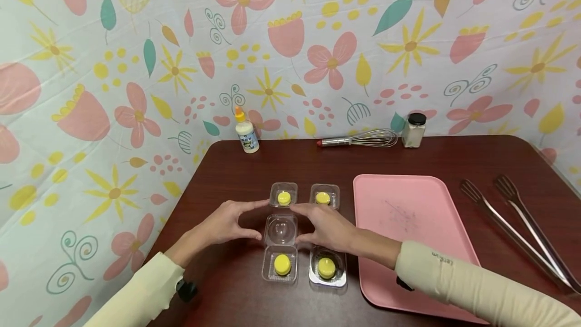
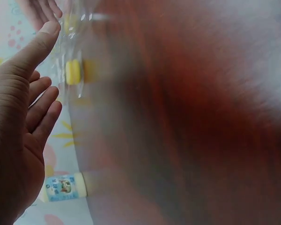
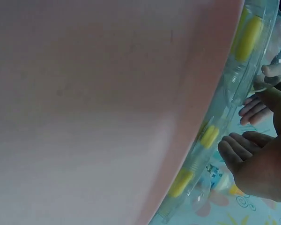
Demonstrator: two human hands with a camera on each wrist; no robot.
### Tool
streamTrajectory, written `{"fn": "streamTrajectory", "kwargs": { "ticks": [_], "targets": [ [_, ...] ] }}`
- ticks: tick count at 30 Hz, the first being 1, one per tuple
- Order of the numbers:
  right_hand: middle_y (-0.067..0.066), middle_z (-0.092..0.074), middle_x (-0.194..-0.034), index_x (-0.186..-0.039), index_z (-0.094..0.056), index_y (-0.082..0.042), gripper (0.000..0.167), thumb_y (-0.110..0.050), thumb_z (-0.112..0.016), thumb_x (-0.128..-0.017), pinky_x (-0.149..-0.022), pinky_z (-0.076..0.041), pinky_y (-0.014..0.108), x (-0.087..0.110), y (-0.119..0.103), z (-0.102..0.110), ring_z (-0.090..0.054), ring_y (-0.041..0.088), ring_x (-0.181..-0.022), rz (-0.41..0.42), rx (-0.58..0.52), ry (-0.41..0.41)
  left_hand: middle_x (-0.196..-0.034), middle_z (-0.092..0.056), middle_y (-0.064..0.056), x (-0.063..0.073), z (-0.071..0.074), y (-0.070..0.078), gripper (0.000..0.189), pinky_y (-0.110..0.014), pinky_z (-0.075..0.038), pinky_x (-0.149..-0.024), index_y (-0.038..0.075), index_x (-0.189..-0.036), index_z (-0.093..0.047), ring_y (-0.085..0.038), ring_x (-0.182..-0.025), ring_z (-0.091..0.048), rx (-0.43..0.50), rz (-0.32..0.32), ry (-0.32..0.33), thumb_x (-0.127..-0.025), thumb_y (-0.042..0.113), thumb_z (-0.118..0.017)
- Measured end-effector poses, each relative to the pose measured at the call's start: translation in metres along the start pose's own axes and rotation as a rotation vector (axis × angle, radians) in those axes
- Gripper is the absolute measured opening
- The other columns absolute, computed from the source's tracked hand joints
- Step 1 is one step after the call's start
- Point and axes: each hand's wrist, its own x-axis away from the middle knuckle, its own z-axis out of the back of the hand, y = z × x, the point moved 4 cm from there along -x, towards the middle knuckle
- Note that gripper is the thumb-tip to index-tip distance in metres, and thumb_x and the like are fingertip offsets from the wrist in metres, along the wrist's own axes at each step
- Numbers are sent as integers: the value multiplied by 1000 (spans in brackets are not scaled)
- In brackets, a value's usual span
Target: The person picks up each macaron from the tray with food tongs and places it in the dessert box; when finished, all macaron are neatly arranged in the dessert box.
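Four small clear plastic boxes, each with a yellow macaron inside, stand in two rows. In the front left box (image 1: pixel 268 272) lies a macaron (image 1: pixel 282 265); its clear domed lid (image 1: pixel 282 231) is folded open toward the back. My left hand (image 1: pixel 222 223) is at the left of this lid, fingers extended and thumb apart. On the lid's other side is my right hand (image 1: pixel 329 228), its fingertips near the lid's right edge and the back left box (image 1: pixel 274 197). It partly hides the front right box (image 1: pixel 340 281) and overlaps the back right box (image 1: pixel 336 193).
To the right lies a pink tray (image 1: pixel 404 185), partly under my right forearm in view. Metal tongs (image 1: pixel 522 226) are beyond it. Along the back are a glue bottle (image 1: pixel 247 136), a whisk (image 1: pixel 363 139) and a black-capped jar (image 1: pixel 414 131), before a flowered cloth (image 1: pixel 290 74).
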Motion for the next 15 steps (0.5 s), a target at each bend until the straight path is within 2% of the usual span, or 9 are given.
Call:
{"fn": "streamTrajectory", "kwargs": {
  "ticks": [7,15],
  "targets": [
    [19,-66,-141,-144,-61,5,77,-25,-95,-81,-108,-53,45,2,1,-7,-64,34,-130,-20,14,-20,-151,-60,0,6,-12,4,86,-42,-52,-109,16,-157,-55,-15,-136,-59,-24,-6,-9,-83,41,-92],
    [16,-71,-135,-139,-65,5,72,-23,-96,-81,-105,-55,43,0,2,-13,-68,30,-125,-3,9,-18,-149,-63,-5,8,-20,6,84,-42,-53,-108,11,-156,-55,-19,-134,-62,-57,-35,4,-84,36,-92]
  ]
}}
